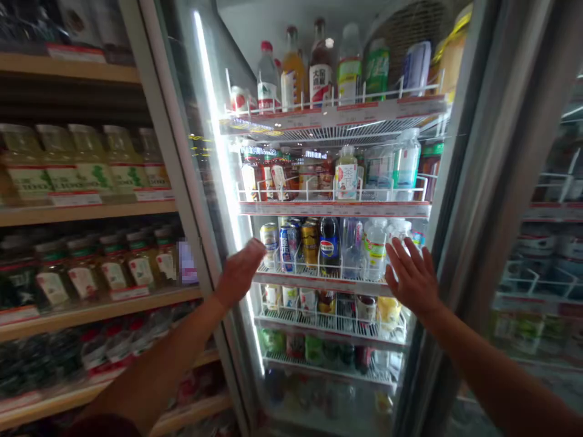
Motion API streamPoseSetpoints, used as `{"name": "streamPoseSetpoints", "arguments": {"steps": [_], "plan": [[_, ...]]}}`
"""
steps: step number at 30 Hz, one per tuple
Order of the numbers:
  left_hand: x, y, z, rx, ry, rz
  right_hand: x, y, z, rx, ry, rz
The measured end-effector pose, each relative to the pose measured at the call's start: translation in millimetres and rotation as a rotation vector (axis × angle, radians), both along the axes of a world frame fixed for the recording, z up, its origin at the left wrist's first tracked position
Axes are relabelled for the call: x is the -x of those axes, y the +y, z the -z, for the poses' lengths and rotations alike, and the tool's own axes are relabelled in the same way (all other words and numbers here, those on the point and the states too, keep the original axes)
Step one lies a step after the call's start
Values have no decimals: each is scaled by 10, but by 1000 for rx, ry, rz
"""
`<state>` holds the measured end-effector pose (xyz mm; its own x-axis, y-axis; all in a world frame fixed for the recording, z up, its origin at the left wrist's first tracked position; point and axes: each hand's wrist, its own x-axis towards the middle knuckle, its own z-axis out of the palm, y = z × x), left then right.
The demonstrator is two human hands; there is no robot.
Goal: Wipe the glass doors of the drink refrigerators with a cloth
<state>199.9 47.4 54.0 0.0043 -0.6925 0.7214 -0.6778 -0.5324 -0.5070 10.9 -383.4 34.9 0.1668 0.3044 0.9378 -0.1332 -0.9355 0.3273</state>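
Where the head camera faces it, an upright drinks cooler [460,200] stands open, its glass door [191,158] swung to the left and a bright light strip running down the inner left edge.

Cooler contents, top to bottom: a wire shelf of tall bottles [319,67]; a second shelf of bottled teas and water [346,176]; a third shelf [319,280] holding cans [288,246], a dark Pepsi bottle [328,243] and clear water bottles [376,249]; below that, cups and small cartons [328,303]; lower shelves blurred, contents not legible. Red price strips front each shelf.

Left hand [239,273]: raised at the left end of the third shelf, fingers loosely curled and close together, empty, fingertips just beside the leftmost can; whether they touch it cannot be told.

Right hand [412,276]: raised at the right end of the same shelf, fingers spread wide, palm toward the cooler, empty, just beside the water bottles.

Surroundings: wooden store shelving [86,212] to the left, stocked with rows of jars and bottles behind price labels; a second glass-fronted cooler [546,243] to the right, its door closed.
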Motion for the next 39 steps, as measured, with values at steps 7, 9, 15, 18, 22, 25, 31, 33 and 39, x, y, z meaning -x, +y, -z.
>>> {"name": "streamPoseSetpoints", "arguments": {"steps": [7, 9, 15, 18, 22, 25, 31, 33, 39], "plan": [[-29, -344, -829, 167, -197, 101, -22, -16, 28, -5, 5, -4], [-55, -547, -1052, 370, -217, 69, -17, -12, 20, -5, -2, -6], [275, -1362, -713, 119, -353, 188, -10, -6, 3, 14, -31, -14], [351, -1442, -980, -98, -396, 266, -12, -25, 23, 21, -53, -16], [365, -1523, -1448, 394, -233, 159, -5, -41, 35, 26, -89, -15], [481, -1749, -1243, 267, -261, 266, -2, -43, 32, 37, -100, -17], [514, -1855, -1374, -150, -459, 296, -12, -50, 40, 45, -83, -30], [462, -1819, -1655, 256, -313, 173, -12, -53, 43, 43, -84, -30], [648, -1965, -1413, 49, -333, 294, -13, -56, 44, 39, -81, -26]]}}
